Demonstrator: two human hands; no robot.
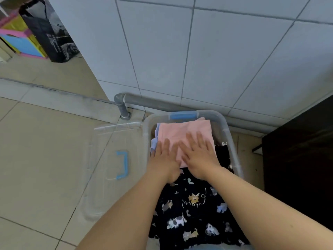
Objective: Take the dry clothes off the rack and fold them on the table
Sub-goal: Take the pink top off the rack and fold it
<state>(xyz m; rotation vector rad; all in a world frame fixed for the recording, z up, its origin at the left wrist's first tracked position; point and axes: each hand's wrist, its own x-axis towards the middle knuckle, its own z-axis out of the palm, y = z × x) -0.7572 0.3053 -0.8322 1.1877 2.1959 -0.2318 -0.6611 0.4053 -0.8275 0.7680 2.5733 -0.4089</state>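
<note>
- Two bare hands were seen pressed flat on a folded pink cloth (185, 136) inside a translucent plastic storage bin with a blue handle (232, 141); the list below runs from left to right.
- At the far left, a black printed shopping bag (48, 33) and a bright pink, blue and yellow box (19, 38) were seen on the tiled floor (45, 141), well apart from the bin.
- Just beside the bin, on its left, a clear plastic lid with a blue latch (115, 163) was laid flat on the floor.
- The left hand (163, 156) was laid on the near left part of the pink cloth, fingers straight and spread, nothing being gripped.
- A pale blue fabric (154, 141) was glimpsed under the pink cloth's left edge.
- The right hand (200, 152) was likewise rested flat on the cloth, fingers straight, released.
- A black garment printed with cartoon cats and dogs (194, 210) was spread below the hands, nearer the person.
- The pink cloth was judged light, soft and limp; a folded stack could slump if pinched at one corner, so it would best be lifted from underneath at both side edges.
- At the right edge, a dark cabinet (299, 159) was seen.
</note>
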